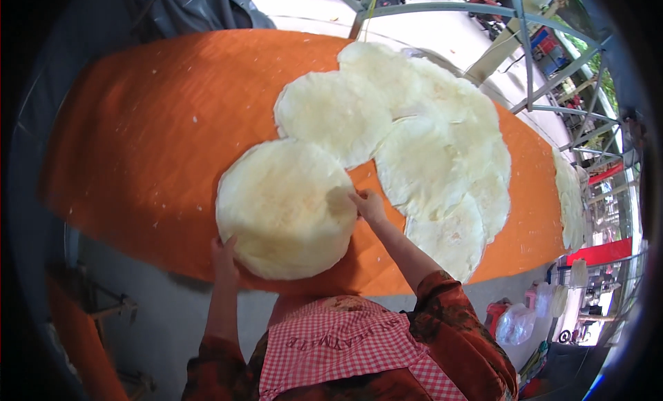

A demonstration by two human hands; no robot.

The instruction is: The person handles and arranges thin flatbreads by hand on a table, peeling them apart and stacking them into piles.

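A large round pale flatbread [283, 201] lies at the near edge of the orange table [159, 139], between my two hands. At its lower left rim, my left hand [224, 252] pinches the edge. My right hand [368, 206] grips the opposite rim at the right, fingers closed on it. Just beyond, another flatbread [331, 114] lies flat and borders the one I hold. To the right, several more flatbreads [442, 145] overlap one another in a spread pile.
More flatbreads [568, 201] lie at the table's far right end. Metal framework [532, 56] rises behind the table at the right. Dark sheeting [200, 11] hangs at the back left. A clear plastic bag [516, 324] sits on the floor at the lower right.
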